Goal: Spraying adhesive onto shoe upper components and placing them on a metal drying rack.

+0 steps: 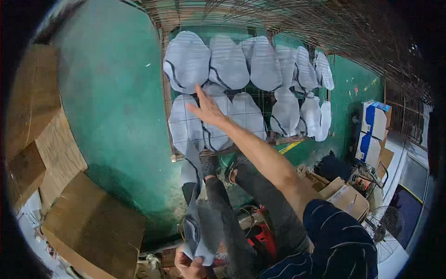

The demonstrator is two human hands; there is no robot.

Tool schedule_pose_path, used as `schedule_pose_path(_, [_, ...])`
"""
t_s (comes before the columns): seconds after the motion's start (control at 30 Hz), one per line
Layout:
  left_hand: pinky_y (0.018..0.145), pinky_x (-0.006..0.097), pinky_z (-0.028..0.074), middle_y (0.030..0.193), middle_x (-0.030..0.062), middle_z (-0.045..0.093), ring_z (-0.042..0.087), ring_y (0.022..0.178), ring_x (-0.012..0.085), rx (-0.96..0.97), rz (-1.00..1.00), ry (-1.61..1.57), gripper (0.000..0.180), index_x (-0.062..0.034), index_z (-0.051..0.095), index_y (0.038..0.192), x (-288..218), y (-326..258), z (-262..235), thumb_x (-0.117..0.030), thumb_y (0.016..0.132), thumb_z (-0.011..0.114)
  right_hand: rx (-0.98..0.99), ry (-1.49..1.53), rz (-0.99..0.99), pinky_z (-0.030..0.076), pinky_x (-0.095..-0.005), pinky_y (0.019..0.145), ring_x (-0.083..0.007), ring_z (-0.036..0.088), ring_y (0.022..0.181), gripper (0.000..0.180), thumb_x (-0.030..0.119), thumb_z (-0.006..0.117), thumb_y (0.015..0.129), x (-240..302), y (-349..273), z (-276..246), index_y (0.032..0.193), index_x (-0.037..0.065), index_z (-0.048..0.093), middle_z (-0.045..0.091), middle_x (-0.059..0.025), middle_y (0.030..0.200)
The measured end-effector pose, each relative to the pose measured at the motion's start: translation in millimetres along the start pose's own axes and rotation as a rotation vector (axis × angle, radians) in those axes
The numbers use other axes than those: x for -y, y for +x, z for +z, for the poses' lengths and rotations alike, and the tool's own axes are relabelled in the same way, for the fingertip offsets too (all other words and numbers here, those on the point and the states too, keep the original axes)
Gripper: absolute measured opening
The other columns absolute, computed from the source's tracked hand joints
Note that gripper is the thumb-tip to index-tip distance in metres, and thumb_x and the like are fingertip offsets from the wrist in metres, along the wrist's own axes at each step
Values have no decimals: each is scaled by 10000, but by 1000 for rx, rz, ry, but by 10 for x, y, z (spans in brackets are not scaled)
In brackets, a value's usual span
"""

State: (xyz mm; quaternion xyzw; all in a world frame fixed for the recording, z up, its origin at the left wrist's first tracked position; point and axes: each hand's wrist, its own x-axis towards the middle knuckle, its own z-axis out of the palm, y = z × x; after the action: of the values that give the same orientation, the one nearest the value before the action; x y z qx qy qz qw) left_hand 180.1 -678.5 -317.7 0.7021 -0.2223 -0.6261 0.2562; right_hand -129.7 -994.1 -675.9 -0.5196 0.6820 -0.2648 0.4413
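My right hand [207, 110] reaches out over a wire mesh rack, its fingers stretched and apart with nothing held. Its fingertips overlap the lower edge of a pale, rounded flat piece [188, 58] with a dark curved strip; I cannot tell whether they touch. Another such piece [183, 121] lies just left of the hand. Low in the view, my left hand [188, 267] is closed on pale, flexible flat pieces [209, 232], several seemingly together. A narrow pale piece [190, 169] rises above them toward the rack; whether it belongs to that bunch is unclear.
Two rows of similar pieces [265, 65] cover the wood-framed rack [163, 93]. More wire racks [325, 23] are stacked behind. Cardboard [93, 218] lies at left on the green floor [109, 93]. Boxes [348, 200], a fan [388, 223] and white-blue cartons [371, 135] stand at right.
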Motion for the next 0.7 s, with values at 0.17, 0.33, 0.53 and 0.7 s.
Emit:
schedule_pose_path(0.17, [836, 376, 529, 1053, 104, 670, 649, 931, 216, 2, -16, -243, 606, 40, 589, 1211, -466, 143, 609, -218, 736, 861, 457, 250, 81, 325, -432, 1205, -374, 389, 1458, 972, 541, 744, 881, 206, -1492, -766, 1539, -50, 340, 362, -282, 1582])
schedule_pose_path(0.33, [886, 401, 542, 1107, 117, 683, 672, 973, 233, 116, -46, -362, 603, 48, 600, 1226, -972, 44, 987, -181, 741, 874, 601, 208, 103, 333, -417, 1201, -309, 370, 1481, 959, 420, 836, 824, 746, -2304, -1049, 1582, 97, 345, 404, -171, 1593])
schedule_pose_path(0.53, [876, 340, 526, 1073, 95, 693, 661, 939, 178, 172, -48, -202, 531, 57, 632, 1205, -1192, -35, 1319, 1, 709, 814, 287, 188, -158, 445, -428, 1092, -357, 550, 1301, 633, 356, 762, 895, 660, -2372, -1161, 1406, 37, 568, 580, -176, 1417])
schedule_pose_path(0.7, [842, 337, 538, 1066, 95, 690, 661, 933, 189, 47, -30, -204, 503, 56, 635, 1183, -1270, -48, 1423, -19, 709, 784, 239, 242, 99, 536, -371, 820, -298, 714, 930, 326, 170, 658, 933, 587, -2470, -1241, 1226, 29, 658, 732, -168, 1018])
